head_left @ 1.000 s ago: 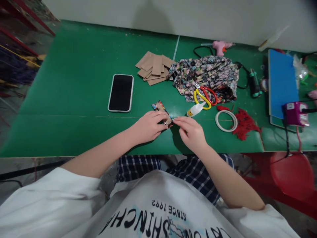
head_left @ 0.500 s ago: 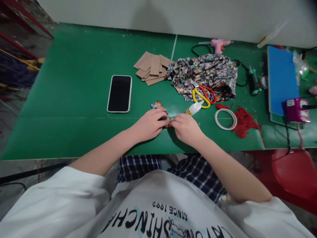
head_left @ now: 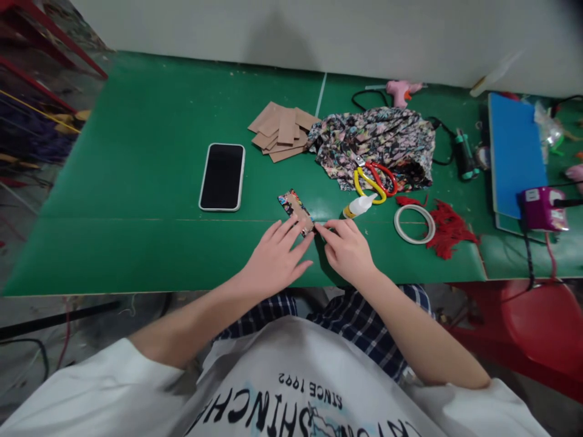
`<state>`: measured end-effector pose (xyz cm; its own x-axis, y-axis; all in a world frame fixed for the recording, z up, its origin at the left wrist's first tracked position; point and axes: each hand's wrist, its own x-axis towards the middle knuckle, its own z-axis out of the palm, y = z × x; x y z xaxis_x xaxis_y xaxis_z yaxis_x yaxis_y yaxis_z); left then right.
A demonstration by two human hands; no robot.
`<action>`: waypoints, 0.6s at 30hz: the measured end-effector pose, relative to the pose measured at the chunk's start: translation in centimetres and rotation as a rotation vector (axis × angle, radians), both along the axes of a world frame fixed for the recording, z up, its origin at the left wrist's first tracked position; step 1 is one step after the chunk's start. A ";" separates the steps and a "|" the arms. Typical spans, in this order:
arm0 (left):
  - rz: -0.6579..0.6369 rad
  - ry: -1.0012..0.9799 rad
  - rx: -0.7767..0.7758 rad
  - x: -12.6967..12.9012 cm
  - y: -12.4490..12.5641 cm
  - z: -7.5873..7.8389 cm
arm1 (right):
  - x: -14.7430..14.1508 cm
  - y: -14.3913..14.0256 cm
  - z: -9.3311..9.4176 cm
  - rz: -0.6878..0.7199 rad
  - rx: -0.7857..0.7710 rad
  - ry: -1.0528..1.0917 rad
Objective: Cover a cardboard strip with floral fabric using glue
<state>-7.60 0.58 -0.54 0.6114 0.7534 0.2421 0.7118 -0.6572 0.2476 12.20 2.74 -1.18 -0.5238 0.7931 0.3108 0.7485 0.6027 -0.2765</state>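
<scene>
A small cardboard strip (head_left: 298, 209) with floral fabric along its edges lies slanted on the green table. My left hand (head_left: 279, 252) has its fingers spread, with the fingertips resting on the near part of the strip. My right hand (head_left: 348, 249) is beside the strip's near right corner, thumb and index finger at its edge; whether they pinch anything there is too small to make out. Just beyond my right hand lies a small white glue bottle (head_left: 361, 206) with a yellow label. Scissors (head_left: 376, 180) with yellow and red handles rest on the crumpled floral fabric (head_left: 378, 136).
Cardboard pieces (head_left: 286, 127) are heaped beyond the strip. A phone (head_left: 222, 177) lies to the left. On the right are a tape roll (head_left: 397, 223), red yarn scraps (head_left: 450, 229), a box cutter (head_left: 464, 155) and a blue board (head_left: 514, 152). A pink glue gun (head_left: 399, 92) lies at the back.
My left hand has opened and drawn back toward me, uncovering more of the cardboard strip. My right hand has shifted slightly nearer to me. The camera view has tilted a little.
</scene>
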 end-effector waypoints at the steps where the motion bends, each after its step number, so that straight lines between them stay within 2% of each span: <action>1: 0.022 0.014 0.000 0.3 -0.5 -0.2 | -0.1 -0.2 -0.1 0.006 0.001 -0.027; 6: 0.098 0.057 -0.018 1.3 -0.8 -0.7 | -0.4 -0.3 -0.5 0.015 0.008 -0.109; 11: 0.119 0.097 -0.005 1.8 0.3 -0.1 | -0.5 0.5 -0.4 0.043 0.009 -0.131; 14: 0.118 0.086 0.001 1.8 0.9 0.4 | -0.3 0.9 -0.1 0.044 -0.027 0.004; 18: 0.105 0.043 0.012 1.8 1.8 0.6 | 0.1 0.2 -0.2 -0.089 0.014 0.234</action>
